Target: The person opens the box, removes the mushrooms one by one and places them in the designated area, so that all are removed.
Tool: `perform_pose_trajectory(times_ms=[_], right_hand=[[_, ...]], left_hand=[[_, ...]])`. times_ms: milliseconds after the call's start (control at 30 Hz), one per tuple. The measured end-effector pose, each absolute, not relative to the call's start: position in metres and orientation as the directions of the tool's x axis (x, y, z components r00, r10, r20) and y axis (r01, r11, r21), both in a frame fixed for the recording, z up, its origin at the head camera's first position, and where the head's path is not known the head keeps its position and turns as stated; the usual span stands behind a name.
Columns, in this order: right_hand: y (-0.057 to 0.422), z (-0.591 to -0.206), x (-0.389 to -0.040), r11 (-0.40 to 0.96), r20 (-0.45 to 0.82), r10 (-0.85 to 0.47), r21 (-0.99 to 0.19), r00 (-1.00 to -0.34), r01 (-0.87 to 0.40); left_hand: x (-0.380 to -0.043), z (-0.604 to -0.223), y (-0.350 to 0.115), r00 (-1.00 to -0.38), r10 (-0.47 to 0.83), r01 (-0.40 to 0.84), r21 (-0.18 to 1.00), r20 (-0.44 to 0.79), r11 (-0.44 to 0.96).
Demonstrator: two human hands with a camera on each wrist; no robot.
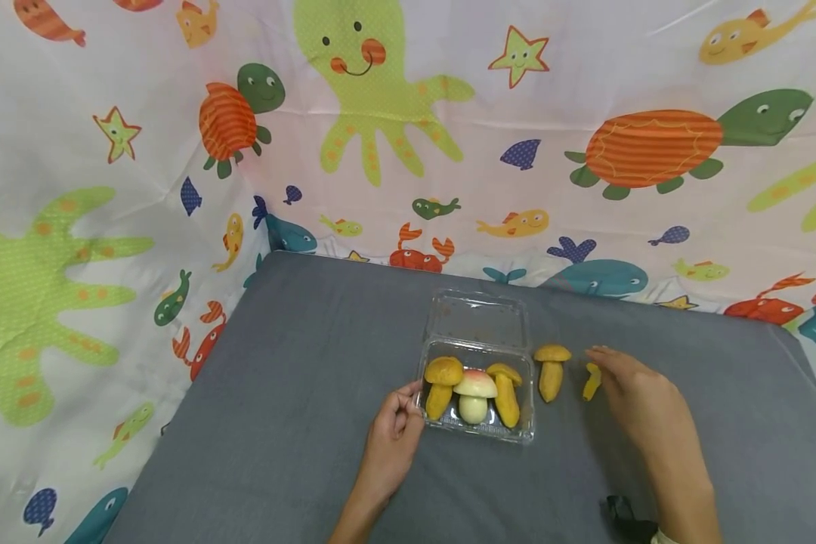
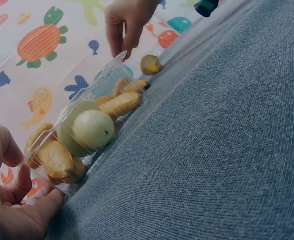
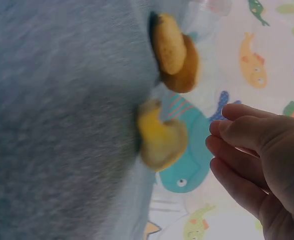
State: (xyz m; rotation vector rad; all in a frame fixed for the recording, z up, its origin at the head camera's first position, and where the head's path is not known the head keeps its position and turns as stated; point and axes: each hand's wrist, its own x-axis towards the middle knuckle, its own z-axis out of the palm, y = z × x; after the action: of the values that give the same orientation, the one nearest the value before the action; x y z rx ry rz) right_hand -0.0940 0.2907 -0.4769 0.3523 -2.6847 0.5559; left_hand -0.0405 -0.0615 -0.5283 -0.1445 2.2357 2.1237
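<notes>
My left hand [image 1: 394, 434] grips the left edge of a clear plastic clamshell box [image 1: 476, 434], whose lid [image 1: 477, 317] is folded back. Inside lie a pale mushroom with a pinkish-red cap [image 1: 474, 408] and two yellow-brown mushrooms [image 1: 440, 400] [image 1: 507, 404], one on each side of it. Just right of the box is another yellow-brown mushroom [image 1: 551, 378]. Beside a smaller yellow mushroom [image 1: 591, 383] hovers my right hand [image 1: 642, 400], partly covering it in the head view. The right wrist view shows a gap between its loosely bent fingers [image 3: 237, 170] and that small mushroom [image 3: 159, 137].
A grey cloth [image 1: 299, 378] covers the table. Behind it and along the left hangs a white curtain [image 1: 449, 91] printed with sea animals. A dark object [image 1: 627, 517] shows beside the right wrist.
</notes>
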Motion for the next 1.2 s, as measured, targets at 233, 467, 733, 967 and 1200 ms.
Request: perform_pose_trajectory(times_ms=[233, 467, 733, 967, 1200], right_hand=[[0.283, -0.463, -0.091, 0.89, 0.456, -0.16, -0.318, -0.876, -0.328], [0.271, -0.453, -0.09, 0.888, 0.462, -0.168, -0.313, -0.871, -0.338], [0.248, -0.439, -0.091, 0.864, 0.513, -0.215, -0.295, -0.831, -0.407], [0.227, -0.434, -0.092, 0.838, 0.505, -0.269, -0.297, -0.82, -0.458], [0.207, -0.429, -0.095, 0.801, 0.506, -0.355, -0.268, -0.786, -0.535]], left_hand=[[-0.04, -0.529, -0.062, -0.995, -0.028, -0.099, 0.994, -0.097, 0.043], [-0.04, -0.529, -0.064, -0.996, -0.008, -0.092, 0.995, -0.092, 0.03], [-0.04, -0.529, -0.064, -0.996, 0.003, -0.092, 0.995, -0.093, 0.023], [-0.039, -0.529, -0.064, -0.996, 0.0, -0.094, 0.995, -0.094, 0.022], [-0.04, -0.529, -0.064, -0.997, -0.007, -0.082, 0.996, -0.082, 0.042]])
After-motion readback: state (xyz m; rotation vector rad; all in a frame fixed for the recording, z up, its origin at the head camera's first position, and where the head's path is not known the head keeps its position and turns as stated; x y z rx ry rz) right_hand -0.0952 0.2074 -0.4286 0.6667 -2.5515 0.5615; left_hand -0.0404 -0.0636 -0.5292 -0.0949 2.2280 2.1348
